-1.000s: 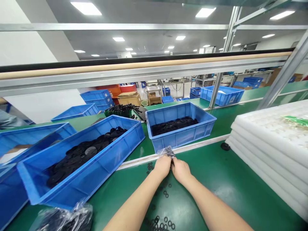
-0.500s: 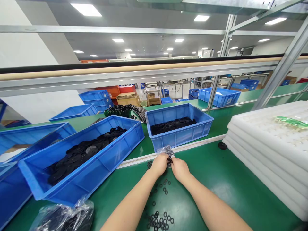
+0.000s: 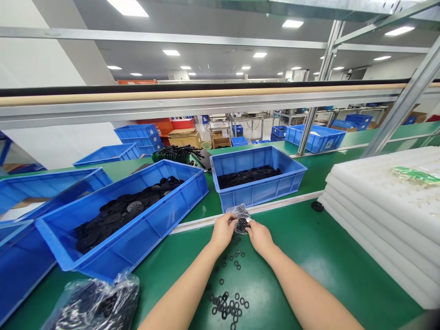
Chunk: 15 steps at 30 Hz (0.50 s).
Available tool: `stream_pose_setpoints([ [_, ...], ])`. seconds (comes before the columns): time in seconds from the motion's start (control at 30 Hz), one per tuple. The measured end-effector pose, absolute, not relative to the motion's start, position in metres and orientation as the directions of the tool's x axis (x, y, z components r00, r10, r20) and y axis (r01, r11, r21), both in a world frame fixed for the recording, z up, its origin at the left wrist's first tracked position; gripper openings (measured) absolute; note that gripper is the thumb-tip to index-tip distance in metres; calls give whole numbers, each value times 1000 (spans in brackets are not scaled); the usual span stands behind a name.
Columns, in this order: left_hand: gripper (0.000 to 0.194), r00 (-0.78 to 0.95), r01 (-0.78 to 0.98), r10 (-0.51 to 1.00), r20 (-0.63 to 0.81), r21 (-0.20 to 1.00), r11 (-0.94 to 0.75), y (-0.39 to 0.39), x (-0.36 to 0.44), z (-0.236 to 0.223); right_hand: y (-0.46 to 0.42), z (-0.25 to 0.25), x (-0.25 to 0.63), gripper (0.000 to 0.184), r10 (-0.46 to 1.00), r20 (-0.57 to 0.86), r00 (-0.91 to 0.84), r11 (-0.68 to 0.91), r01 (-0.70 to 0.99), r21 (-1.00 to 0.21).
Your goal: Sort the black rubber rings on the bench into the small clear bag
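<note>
In the head view, the left hand point(image 3: 222, 233) and right hand point(image 3: 260, 236) pinch opposite sides of a clear bag point(image 3: 242, 221) (small dark pieces show inside). Black rings point(image 3: 228, 306) lie nearer the wearer, between the forearms; a blue bin point(image 3: 257, 178) stands just beyond both hands.

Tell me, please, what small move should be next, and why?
Perhaps move the right hand toward the loose black rings, the left hand steadying the small clear bag: both hands are at the bag, while these rings lie outside it on the green table.
</note>
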<state>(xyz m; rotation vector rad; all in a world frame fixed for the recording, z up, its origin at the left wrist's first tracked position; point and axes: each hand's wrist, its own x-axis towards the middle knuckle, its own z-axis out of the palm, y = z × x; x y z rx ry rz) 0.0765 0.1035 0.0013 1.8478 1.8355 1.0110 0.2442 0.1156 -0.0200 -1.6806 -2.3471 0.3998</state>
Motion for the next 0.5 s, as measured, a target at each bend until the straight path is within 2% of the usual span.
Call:
stream_pose_setpoints([
  [0.13, 18, -194, 616, 945, 265, 782, -93, 52, 36, -1, 113, -17, 251, 22, 952, 5, -307, 290, 891, -349],
  [0.23, 26, -319, 602, 911, 259, 799, -16, 4, -1, -17, 104, -17, 258, 21, 942, 32, -335, 323, 870, -372],
  [0.33, 26, -370, 647, 890, 265, 761, 42, -34, -19, -35, 89, -22, 266, 18, 918, 66, -390, 385, 842, -378],
  [0.5, 17, -215, 804, 915, 342, 593, -33, -58, -18, -40, 67, -31, 277, 15, 853, 45, -520, 506, 801, -320],
])
